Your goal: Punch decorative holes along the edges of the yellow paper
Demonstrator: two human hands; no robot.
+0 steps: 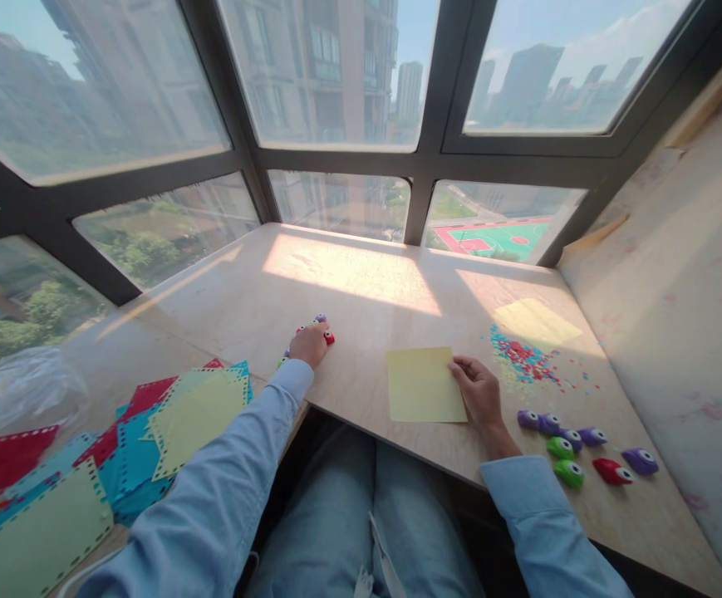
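The right hand's (478,392) grip pinches the paper (426,386) by its right edge, near the table's (361,353) front; the left hand (309,345) covers some punches (329,338) (hold unclear). A hasty tug could crease the paper; groping could scatter the punches.

Sunlight (348,266) patches a pale wooden tabletop (373,325) beneath dark-framed windows (329,75), beside a flower-patterned wall (690,282).
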